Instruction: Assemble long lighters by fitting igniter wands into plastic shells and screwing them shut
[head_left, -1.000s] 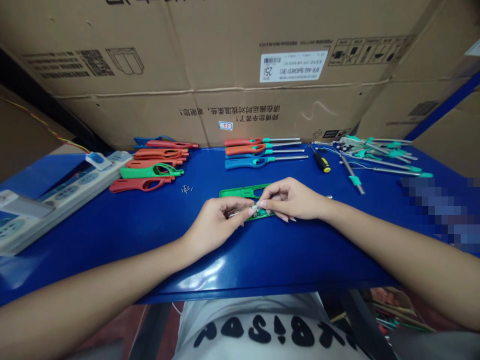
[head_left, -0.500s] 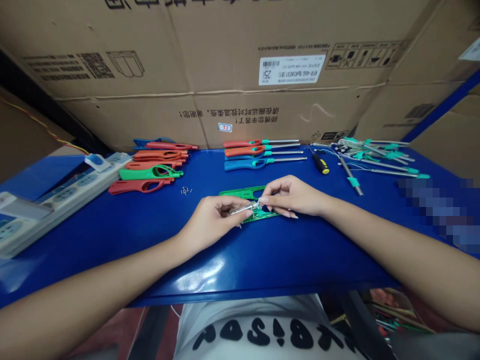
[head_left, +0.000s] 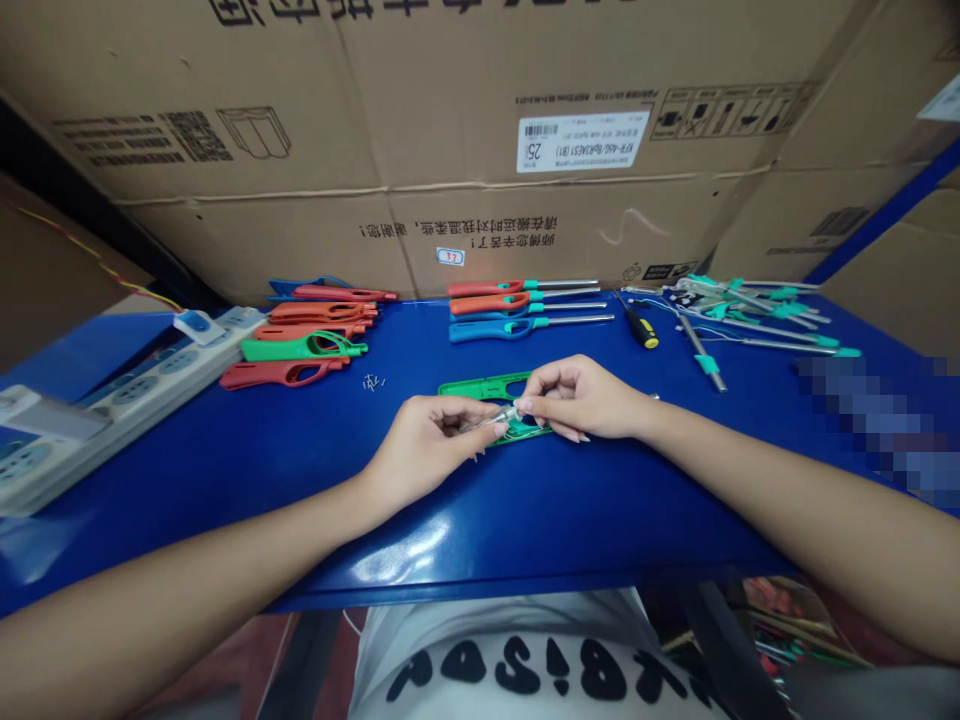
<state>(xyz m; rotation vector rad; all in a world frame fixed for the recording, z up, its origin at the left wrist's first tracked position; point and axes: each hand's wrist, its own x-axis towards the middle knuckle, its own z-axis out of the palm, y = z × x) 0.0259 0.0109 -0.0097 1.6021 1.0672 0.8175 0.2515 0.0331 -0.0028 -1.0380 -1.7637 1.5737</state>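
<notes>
My left hand [head_left: 424, 437] is closed round a small clear and silver tube [head_left: 491, 419], most of it hidden by the fingers. At the tube's right end, my right hand [head_left: 577, 395] pinches a tiny pale part with thumb and fingertips; that part is too small to make out. Under both hands lies an opened green lighter shell [head_left: 480, 385], with a teal piece and thin wire in its nearer half. A metal tip [head_left: 655, 397] shows just past my right wrist.
Coloured lighter shells [head_left: 307, 345] lie beside a white power strip [head_left: 142, 395]. Assembled lighters [head_left: 491, 327] rest at the back, near a black-and-yellow screwdriver [head_left: 641, 327]. Metal lighter tubes [head_left: 765, 305] with teal pieces are piled at right. Small screws [head_left: 370, 382] sit left of centre.
The tube has turned slightly and sits deeper behind my left fingers. My right hand has shifted a little, still pinching at the tube's end. The metal tip by my right wrist now shows.
</notes>
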